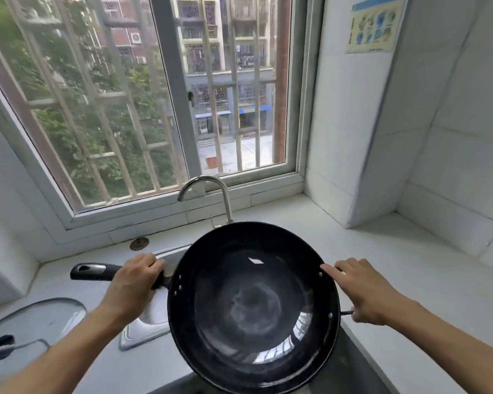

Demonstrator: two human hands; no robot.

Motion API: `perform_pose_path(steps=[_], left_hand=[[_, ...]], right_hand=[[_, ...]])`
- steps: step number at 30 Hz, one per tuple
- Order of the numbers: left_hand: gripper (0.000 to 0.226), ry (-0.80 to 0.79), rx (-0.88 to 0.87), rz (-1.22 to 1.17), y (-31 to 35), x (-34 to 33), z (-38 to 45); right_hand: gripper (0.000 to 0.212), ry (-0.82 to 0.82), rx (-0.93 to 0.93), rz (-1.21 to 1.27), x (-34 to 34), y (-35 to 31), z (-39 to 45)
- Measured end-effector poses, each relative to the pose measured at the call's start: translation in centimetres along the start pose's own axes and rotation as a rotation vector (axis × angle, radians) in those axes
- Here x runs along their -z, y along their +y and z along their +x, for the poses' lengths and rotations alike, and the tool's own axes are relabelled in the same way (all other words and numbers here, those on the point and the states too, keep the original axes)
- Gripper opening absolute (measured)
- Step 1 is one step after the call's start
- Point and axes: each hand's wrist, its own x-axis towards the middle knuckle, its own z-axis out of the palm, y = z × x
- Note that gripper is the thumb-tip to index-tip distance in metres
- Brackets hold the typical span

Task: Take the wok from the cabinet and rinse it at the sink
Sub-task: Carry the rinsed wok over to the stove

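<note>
Wok (pixel 254 308): a dark, round-bottomed pan with a long black handle (pixel 97 271), held level above the sink (pixel 143 331), whose steel rim and near-left corner show beside and beneath it. The pan hides most of the basin. The left hand (pixel 131 282) is wrapped round the long handle close to the pan wall. The right hand (pixel 362 291) grips the small helper handle on the opposite rim, fingers curled over it, with the forefinger lying out along the edge. Both hands thus carry the pan.

Progress, as judged from this view: the fetching stage appears complete, since the wok is out of any cabinet and already at the sink. No cabinet is in view. The rinsing stage appears not yet begun. The curved faucet (pixel 211 194) stands just behind the far rim, its spout turned toward the left, and no stream of water is visible from it. The pan's interior shows only reflections of the window (pixel 154 109) and a pale bloom at the centre; whether it is wet cannot be told.

What remains: lowering or tilting the pan under the spout, turning the water on, swirling and pouring out. One hand must probably be freed for the tap.

On the counter (pixel 382 251) at lower left lies a glass lid (pixel 34 322).
</note>
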Motion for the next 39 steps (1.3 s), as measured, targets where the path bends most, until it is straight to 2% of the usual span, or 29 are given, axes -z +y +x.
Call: perform_pose_path(steps=[5,11,17,21,31,39], left_hand=[[0.047,0.032,-0.108,-0.081,3.4,-0.3,0.7],[0.042,0.022,-0.227,-0.230,6.0,-2.9,3.6],[0.038,0.061,-0.461,-0.365,10.8,-5.1,6.8],[0.045,0.092,-0.633,-0.442,16.8,-5.1,7.5],[0.041,0.156,-0.935,-0.585,33.3,2.2,3.7],[0.038,0.244,-1.179,-0.605,50.5,12.1,-6.5]], right_hand=[[0.103,-0.053,-0.120,-0.044,-0.2,0.5,-5.2],[0.102,-0.099,-0.348,0.001,0.2,-0.9,-12.2],[0.099,-0.231,-0.586,-0.044,0.3,-4.2,-20.5],[0.097,-0.290,-0.747,-0.078,1.9,-6.1,-27.0],[0.099,-0.278,-1.089,-0.064,4.7,-12.1,-46.6],[0.102,-0.250,-1.327,0.015,4.0,-17.8,-67.4]])
